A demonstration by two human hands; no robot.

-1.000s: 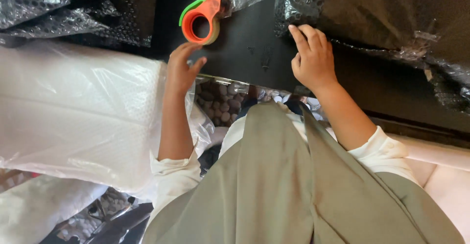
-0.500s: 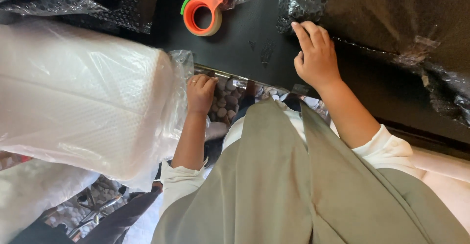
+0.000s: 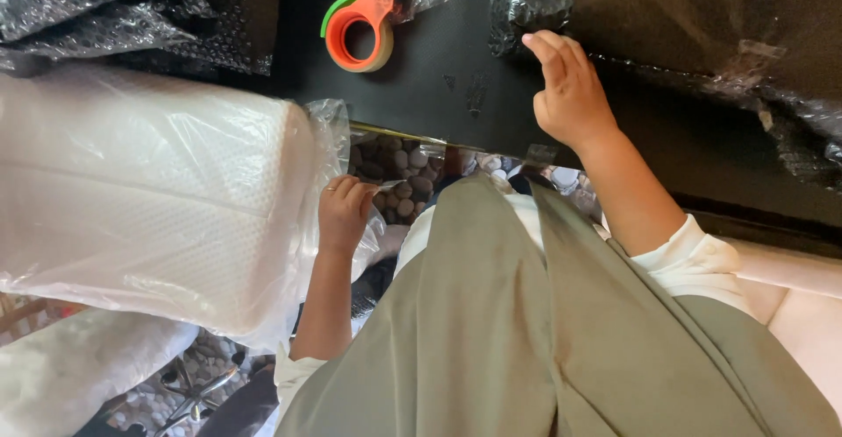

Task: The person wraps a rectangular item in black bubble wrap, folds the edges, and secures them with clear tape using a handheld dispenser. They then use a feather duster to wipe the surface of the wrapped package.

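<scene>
Left hand (image 3: pixel 344 213): fingers curled onto the loose clear plastic at the end of the large white roll of foam wrap in a clear plastic bag (image 3: pixel 149 200), just below the counter edge; pinching the film, as far as can be seen.
Right hand (image 3: pixel 568 95): unclenched, holding nothing, fingers together and laid against the black bubble-wrapped parcel (image 3: pixel 702 42) lying on the black counter (image 3: pixel 438 86).
Roll: on its side, left of the body, end facing the left hand.
Tape dispenser: orange and green, with a roll of clear tape (image 3: pixel 361 23), on the counter, well apart from both hands.
Doing it well, as a judgement: gather the film near the roll's end, not its thin edge, to avoid tearing; keep the right hand flat for steadiness.
Count: one white roll, one tape dispenser, two hands; bubble-wrapped bundles at least two, further edges cut off.
</scene>
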